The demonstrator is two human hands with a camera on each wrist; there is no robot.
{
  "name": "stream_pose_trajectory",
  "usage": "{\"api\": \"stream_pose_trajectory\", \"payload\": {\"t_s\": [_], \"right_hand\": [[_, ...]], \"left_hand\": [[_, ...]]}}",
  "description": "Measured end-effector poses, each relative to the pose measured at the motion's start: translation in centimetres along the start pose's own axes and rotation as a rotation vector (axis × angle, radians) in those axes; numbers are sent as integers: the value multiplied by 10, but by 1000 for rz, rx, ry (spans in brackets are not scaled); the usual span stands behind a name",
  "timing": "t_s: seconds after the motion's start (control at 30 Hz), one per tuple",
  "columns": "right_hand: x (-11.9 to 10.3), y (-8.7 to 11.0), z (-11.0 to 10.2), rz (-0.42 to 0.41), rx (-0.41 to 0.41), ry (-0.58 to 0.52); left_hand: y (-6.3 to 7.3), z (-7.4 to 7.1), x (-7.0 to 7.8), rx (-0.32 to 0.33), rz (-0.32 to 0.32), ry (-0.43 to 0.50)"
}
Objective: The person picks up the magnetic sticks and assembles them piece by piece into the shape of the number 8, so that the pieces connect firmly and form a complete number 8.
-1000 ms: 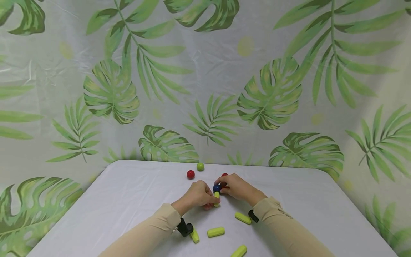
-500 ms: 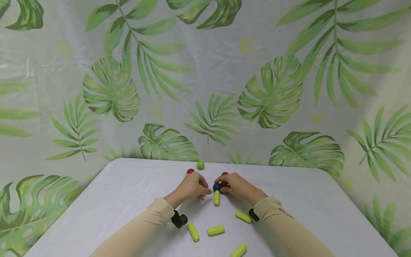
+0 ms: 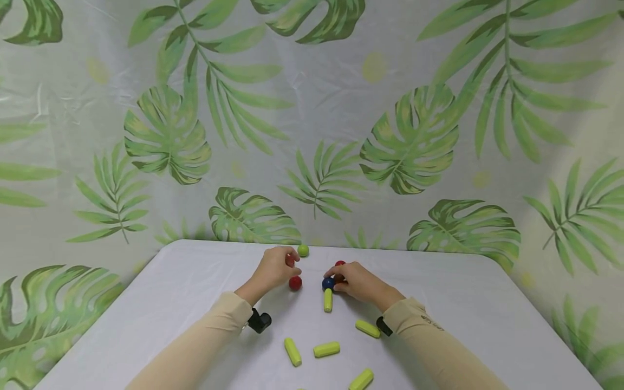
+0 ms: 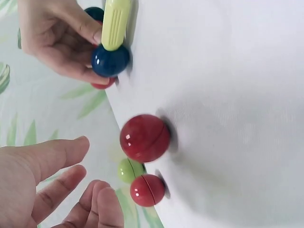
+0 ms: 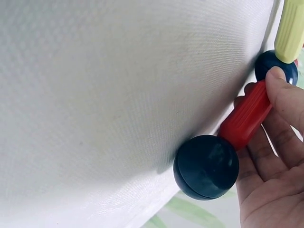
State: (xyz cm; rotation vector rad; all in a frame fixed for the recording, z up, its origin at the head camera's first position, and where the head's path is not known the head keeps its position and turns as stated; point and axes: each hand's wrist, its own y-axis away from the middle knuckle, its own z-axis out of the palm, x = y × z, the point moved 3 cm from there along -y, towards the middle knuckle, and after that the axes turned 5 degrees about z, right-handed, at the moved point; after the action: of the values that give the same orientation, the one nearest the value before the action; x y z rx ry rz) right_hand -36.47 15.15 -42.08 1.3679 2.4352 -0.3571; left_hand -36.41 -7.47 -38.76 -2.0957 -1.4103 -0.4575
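My right hand (image 3: 359,280) pinches a blue ball (image 5: 266,66), thumb on it, at the joint of a toy rod-and-ball assembly. A yellow-green rod (image 3: 328,300) sticks out from this ball toward me. A red rod (image 5: 247,114) links it to a second dark blue ball (image 5: 206,166). My left hand (image 3: 273,269), fingers loosely bent and apart in the left wrist view, holds nothing. Near its fingertips lie a red ball (image 4: 145,137) and a second red ball (image 4: 147,190), the latter partly behind the fingers in the head view.
A green ball (image 3: 303,250) lies near the table's back edge. Another red ball (image 3: 340,263) shows behind my right hand. Several loose yellow-green rods (image 3: 326,349) lie on the white table (image 3: 195,292) nearer to me. A leaf-print curtain (image 3: 312,135) hangs behind.
My left hand has let go of the yellow-green rod and moved left and back toward the red balls. One red ball has come into sight beside it. My right hand stays on the blue ball.
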Motion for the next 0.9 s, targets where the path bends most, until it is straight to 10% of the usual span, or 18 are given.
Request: {"api": "stream_pose_trajectory", "payload": {"t_s": [0.3, 0.9], "right_hand": [[-1, 1, 0, -4, -1, -3], [-1, 2, 0, 19, -1, -20]], "left_hand": [[-4, 0, -18, -78, -90, 40], [4, 22, -21, -203, -53, 81]]}}
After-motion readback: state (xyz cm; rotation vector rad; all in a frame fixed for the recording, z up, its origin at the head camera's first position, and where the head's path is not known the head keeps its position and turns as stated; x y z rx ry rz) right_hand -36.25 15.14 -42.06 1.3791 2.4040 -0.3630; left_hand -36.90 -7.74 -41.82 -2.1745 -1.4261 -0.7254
